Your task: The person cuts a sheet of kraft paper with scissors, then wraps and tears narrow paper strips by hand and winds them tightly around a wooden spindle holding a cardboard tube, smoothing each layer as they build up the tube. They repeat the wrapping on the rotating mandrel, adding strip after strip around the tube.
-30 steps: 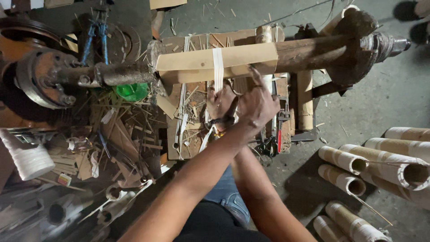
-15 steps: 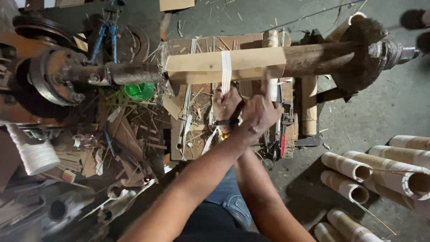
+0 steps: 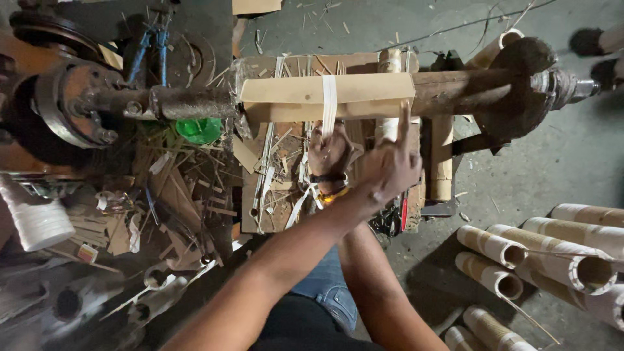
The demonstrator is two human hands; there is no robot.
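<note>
At the bottom of the frame a knee in blue jeans (image 3: 328, 296) shows between two bare forearms that cross as they reach up toward the middle; lower right, cardboard tubes (image 3: 552, 257) lie on the grey concrete floor (image 3: 572, 169), and lower left is a litter of scraps and a white spool (image 3: 36, 221). Mid-frame, the left hand (image 3: 390, 169) sits just under the cardboard-wrapped shaft (image 3: 325, 97), its grip loose — index finger pointing up and touching the wrap's lower edge, holding nothing; the right hand (image 3: 328, 153), banded at the wrist, lies beside it, fingers curled, though I cannot tell what, if anything, they hold. A white strap (image 3: 329, 104) circles the wrap at its middle. Beyond, the rusty shaft runs across the upper frame to a wheel hub (image 3: 65, 104) at upper left, over a wooden board (image 3: 279, 188) strewn with splinters — a green lid (image 3: 198, 130) below it. Against half a second ago, the left hand has opened from its closed hold and the finger has risen.
</note>
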